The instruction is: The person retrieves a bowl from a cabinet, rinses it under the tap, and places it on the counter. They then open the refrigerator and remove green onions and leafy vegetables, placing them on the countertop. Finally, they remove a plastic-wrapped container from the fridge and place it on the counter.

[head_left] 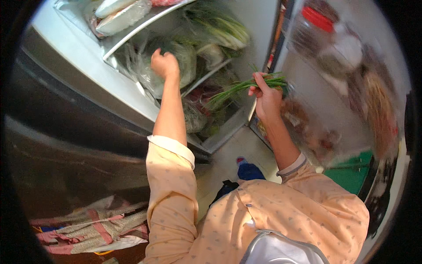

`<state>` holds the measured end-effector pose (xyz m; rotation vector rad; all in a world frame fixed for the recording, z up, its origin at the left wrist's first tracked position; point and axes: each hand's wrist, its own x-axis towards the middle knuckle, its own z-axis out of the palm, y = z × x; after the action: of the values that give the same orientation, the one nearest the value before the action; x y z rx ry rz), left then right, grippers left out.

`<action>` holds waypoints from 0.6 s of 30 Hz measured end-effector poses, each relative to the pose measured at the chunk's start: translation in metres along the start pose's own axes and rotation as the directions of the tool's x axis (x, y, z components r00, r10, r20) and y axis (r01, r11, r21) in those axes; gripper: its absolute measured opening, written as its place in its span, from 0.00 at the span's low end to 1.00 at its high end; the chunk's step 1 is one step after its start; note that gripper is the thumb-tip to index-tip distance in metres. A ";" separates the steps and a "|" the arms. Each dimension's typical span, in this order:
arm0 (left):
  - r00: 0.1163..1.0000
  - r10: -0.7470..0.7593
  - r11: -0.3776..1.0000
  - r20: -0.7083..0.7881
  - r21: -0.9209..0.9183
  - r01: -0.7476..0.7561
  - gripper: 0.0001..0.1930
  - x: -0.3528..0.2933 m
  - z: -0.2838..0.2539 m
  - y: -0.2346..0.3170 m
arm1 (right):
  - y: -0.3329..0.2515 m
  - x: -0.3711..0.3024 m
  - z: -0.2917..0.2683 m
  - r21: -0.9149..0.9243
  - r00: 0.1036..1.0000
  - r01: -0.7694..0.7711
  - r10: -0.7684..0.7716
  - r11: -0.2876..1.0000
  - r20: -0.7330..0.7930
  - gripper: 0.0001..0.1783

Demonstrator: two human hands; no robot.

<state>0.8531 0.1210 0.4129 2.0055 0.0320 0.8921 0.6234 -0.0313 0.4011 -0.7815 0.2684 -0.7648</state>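
My right hand (267, 99) is closed around a bunch of thin green stalks (233, 91), likely green onions or chives, that points to the left in front of the open refrigerator. Inside the refrigerator, my left hand (165, 65) has its fingers curled, just over a clear plastic bag (187, 61) with pale green vegetables in it. Whether those fingers pinch the bag's film is hidden. Behind it, a bundle of leafy greens with pale stems (228, 33) lies on the same shelf.
Wrapped white packages (118, 17) sit on the upper shelf, behind its white front edge (147, 27). More bagged produce (193, 119) is in the lower compartment. The open door (303, 79) at right carries a red-lidded jar (317, 20) and bags. Folded cloth (96, 226) lies lower left.
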 end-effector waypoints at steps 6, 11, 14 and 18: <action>0.415 0.399 0.742 0.817 -0.554 0.377 0.21 -0.130 -0.050 0.061 | -0.022 -0.067 -0.051 -0.003 0.991 0.042 -0.042 0.999 -0.129 0.07; -0.189 0.494 0.748 0.849 -0.304 0.590 0.26 -0.239 -0.097 0.095 | -0.066 -0.125 -0.106 -0.004 0.964 0.073 -0.071 0.997 -0.255 0.08; -0.457 0.473 0.820 0.753 -0.187 0.541 0.25 -0.299 -0.116 0.118 | -0.097 -0.168 -0.151 -0.026 0.945 0.084 -0.088 0.996 -0.314 0.07; -0.611 0.485 0.868 0.626 -0.259 0.424 0.19 -0.386 -0.148 0.155 | -0.139 -0.240 -0.217 -0.009 0.900 0.140 -0.131 0.990 -0.416 0.05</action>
<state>0.4314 0.0033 0.3541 1.2924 -1.3616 -1.4795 0.2772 -0.0417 0.3383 -0.6148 0.5935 -1.0648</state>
